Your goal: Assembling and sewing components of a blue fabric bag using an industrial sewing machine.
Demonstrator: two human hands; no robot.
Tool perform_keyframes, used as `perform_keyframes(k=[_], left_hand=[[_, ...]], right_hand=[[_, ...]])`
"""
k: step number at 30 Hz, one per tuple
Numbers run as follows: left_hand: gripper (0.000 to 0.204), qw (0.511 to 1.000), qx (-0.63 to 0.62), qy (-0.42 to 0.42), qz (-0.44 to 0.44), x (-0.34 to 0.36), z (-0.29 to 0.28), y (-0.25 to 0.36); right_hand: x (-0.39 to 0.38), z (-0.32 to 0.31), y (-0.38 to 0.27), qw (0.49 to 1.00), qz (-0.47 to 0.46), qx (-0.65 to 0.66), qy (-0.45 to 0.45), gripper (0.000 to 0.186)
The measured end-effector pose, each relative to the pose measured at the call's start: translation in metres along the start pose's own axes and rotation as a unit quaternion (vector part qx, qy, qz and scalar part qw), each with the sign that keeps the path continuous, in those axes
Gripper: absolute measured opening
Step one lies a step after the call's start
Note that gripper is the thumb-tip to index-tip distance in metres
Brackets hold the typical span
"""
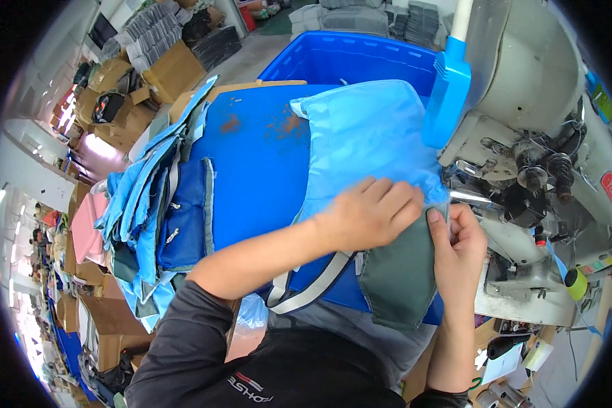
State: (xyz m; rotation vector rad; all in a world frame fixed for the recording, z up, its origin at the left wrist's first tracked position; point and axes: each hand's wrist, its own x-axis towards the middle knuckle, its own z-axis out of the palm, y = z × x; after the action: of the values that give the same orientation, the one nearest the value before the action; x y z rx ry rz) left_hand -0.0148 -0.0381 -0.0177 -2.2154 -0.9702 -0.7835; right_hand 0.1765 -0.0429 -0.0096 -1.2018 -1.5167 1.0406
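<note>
My left hand (374, 214), slightly blurred, lies over a light blue fabric piece (360, 136) with its fingers curled; what they grip is hidden. My right hand (455, 248) pinches the edge of a dark grey-green fabric piece (394, 285) where it meets the light blue fabric, beside the sewing machine. A white strap with dark edging (302, 292) loops out below my left forearm. All of this rests on a blue work surface (251, 170).
A sewing machine (523, 81) stands close on my right. A stack of blue fabric pieces (143, 211) lies at left, beside pink material (88, 228). A blue plastic bin (350, 54) sits behind the work surface. Cardboard boxes (173, 71) are piled beyond, at back left.
</note>
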Motion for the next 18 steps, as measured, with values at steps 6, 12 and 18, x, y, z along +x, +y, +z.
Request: perform_keyframes(k=[6,12,18], left_hand=[[0.034,0.99,0.014,-0.061,0.129,0.016,-0.011,-0.023],[0.04,0.975,-0.003,-0.173,0.141,0.035,-0.036,-0.017],[0.048,0.969,-0.058,-0.223,0.091,0.041,-0.041,-0.012]], right_hand=[[-0.001,-0.001,0.002,0.999,-0.012,-0.04,0.018,0.012],[-0.002,0.004,0.002,0.998,-0.029,-0.033,0.033,0.009],[-0.002,0.004,0.004,0.999,-0.026,-0.032,0.034,0.01]])
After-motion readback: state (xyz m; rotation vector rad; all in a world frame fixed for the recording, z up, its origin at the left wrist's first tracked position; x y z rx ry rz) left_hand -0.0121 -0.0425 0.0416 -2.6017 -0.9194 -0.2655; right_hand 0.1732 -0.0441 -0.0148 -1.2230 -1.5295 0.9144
